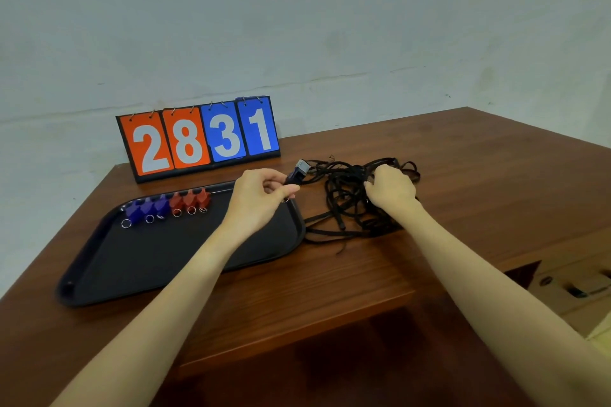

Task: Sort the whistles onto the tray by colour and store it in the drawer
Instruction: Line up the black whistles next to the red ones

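Your left hand (261,195) pinches a black whistle (297,172) over the tray (185,251); your right hand (391,188) seems curled into the tangled cords (347,205), below the scoreboard (198,137).

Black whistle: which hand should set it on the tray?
Left. The left hand already pinches the black whistle over the tray edge; the right hand rests on the lanyard tangle.

Soft, even indoor light fills the scene, moderately bright, with no hard glare. The wall (297,26) looks pale and slightly bluish. Faint shadows lie under the forearms on the tabletop (479,182); the space below its front edge is dark. Wide-angle distortion bends the edges, and fine detail is slightly soft.
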Demonstrator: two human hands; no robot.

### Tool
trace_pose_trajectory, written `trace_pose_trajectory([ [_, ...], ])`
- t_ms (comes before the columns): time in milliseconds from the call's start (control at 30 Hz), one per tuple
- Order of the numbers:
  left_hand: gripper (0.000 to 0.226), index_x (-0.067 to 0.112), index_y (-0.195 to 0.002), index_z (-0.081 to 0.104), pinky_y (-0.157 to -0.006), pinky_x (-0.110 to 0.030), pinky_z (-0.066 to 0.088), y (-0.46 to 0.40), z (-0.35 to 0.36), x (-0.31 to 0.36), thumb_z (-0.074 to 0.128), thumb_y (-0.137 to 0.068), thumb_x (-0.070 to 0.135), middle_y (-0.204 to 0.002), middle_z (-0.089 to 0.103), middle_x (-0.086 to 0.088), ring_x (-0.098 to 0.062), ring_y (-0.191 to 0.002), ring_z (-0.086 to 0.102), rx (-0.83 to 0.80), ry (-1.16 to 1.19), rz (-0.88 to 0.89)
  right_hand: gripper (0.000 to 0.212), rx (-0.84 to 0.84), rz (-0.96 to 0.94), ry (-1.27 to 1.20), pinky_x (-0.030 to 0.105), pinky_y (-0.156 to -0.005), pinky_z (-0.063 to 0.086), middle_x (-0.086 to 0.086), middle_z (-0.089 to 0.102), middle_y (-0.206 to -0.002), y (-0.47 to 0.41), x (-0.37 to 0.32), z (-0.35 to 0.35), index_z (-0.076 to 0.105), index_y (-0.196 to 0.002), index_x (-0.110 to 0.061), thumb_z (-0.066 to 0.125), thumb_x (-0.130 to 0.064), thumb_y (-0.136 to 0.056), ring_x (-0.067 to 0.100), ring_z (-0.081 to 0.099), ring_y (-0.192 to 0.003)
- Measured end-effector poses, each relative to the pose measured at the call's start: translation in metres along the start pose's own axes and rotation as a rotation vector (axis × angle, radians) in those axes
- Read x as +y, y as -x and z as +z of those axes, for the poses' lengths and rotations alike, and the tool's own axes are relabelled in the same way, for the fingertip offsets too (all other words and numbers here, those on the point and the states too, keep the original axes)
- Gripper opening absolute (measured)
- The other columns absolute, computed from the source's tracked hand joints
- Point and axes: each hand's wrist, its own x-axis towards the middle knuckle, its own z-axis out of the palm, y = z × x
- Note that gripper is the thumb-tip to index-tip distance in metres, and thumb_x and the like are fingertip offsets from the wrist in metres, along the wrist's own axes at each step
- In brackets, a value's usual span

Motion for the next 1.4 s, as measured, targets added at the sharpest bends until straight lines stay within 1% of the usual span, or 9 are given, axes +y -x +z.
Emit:
trace_pose_trajectory([
  [233,0.033,0.013,-0.12,0.064,-0.081,-0.018,0.043,0.005,-0.015,-0.011,0.066,-0.087,0.02,-0.075,0.07,0.005,-0.004,-0.084,0.066,0.023,-0.056,-0.027,0.026,-0.071,0.048,0.033,0.026,-0.048,0.036,0.004,0.047,-0.061,-0.004,-0.013,-0.008,0.046,-0.068,-0.009,0.057,-0.014,-0.091,0.022,0.049,-0.054],
  [300,0.033,0.014,-0.121,0.064,-0.08,-0.018,0.043,0.003,-0.02,-0.019,0.065,-0.088,0.021,-0.073,0.069,0.008,-0.001,-0.082,0.065,0.048,-0.105,-0.051,0.009,-0.004,0.043,0.113,0.03,-0.054,0.039,0.008,0.055,-0.073,0.001,-0.021,-0.016,0.051,-0.087,-0.004,0.055,-0.011,-0.09,0.029,0.058,-0.071],
  [467,0.019,0.015,-0.101,0.071,-0.078,-0.026,0.053,0.004,-0.029,-0.05,0.066,-0.088,0.029,-0.069,0.068,0.011,-0.001,-0.07,0.064,0.076,-0.353,-0.156,0.033,0.266,-0.243,0.052,0.036,-0.068,0.044,0.016,0.06,-0.107,0.021,-0.059,-0.018,0.045,-0.124,-0.005,0.049,-0.017,-0.093,0.033,0.059,-0.096],
  [567,0.018,0.017,-0.083,0.068,-0.07,-0.034,0.058,0.01,-0.033,-0.06,0.064,-0.089,0.033,-0.068,0.066,0.004,-0.008,-0.065,0.064,0.029,-0.532,-0.2,0.034,0.174,-0.335,-0.185,0.03,-0.068,0.04,0.011,0.06,-0.111,0.025,-0.084,-0.01,0.045,-0.13,-0.013,0.045,-0.019,-0.097,0.027,0.059,-0.096],
  [733,0.024,0.014,-0.086,0.066,-0.071,-0.036,0.058,0.013,-0.042,-0.064,0.061,-0.089,0.038,-0.077,0.065,0.001,-0.014,-0.072,0.064,-0.001,-0.66,-0.248,0.031,0.07,-0.378,-0.374,0.028,-0.076,0.048,0.007,0.062,-0.117,0.022,-0.112,0.008,0.049,-0.128,-0.015,0.046,-0.018,-0.097,0.019,0.06,-0.099],
  [967,0.029,0.016,-0.082,0.067,-0.065,-0.026,0.053,0.004,-0.052,-0.078,0.06,-0.089,0.043,-0.071,0.063,0.005,-0.008,-0.067,0.061,-0.053,-0.691,-0.276,0.025,-0.116,-0.386,-0.591,0.008,-0.05,0.038,-0.003,0.055,-0.109,0.009,-0.146,0.027,0.055,-0.121,-0.014,0.049,-0.015,-0.097,0.002,0.051,-0.07],
  [1133,0.028,0.019,-0.087,0.069,-0.067,-0.022,0.052,0.001,-0.052,-0.087,0.061,-0.088,0.045,-0.074,0.066,0.004,-0.006,-0.068,0.062,-0.05,-0.667,-0.299,0.029,-0.197,-0.35,-0.656,0.022,-0.075,0.045,0.006,0.057,-0.121,-0.005,-0.175,0.042,0.053,-0.126,-0.013,0.051,-0.018,-0.097,0.012,0.053,-0.092],
  [1300,0.024,0.019,-0.099,0.067,-0.069,-0.022,0.049,-0.003,-0.055,-0.091,0.062,-0.088,0.04,-0.088,0.067,0.003,-0.009,-0.079,0.062,-0.027,-0.749,-0.303,0.03,-0.209,-0.317,-0.634,0.015,-0.064,0.046,0.005,0.058,-0.124,-0.009,-0.183,0.063,0.052,-0.127,-0.016,0.053,-0.015,-0.096,0.008,0.056,-0.085],
  [1400,0.028,0.018,-0.108,0.065,-0.076,-0.025,0.05,-0.005,-0.059,-0.093,0.064,-0.088,0.037,-0.1,0.067,0.001,-0.012,-0.09,0.063,-0.011,-0.805,-0.295,0.037,-0.279,-0.306,-0.62,0.028,-0.081,0.055,0.005,0.057,-0.127,-0.005,-0.181,0.071,0.051,-0.13,-0.019,0.054,-0.011,-0.095,0.017,0.063,-0.102],
])
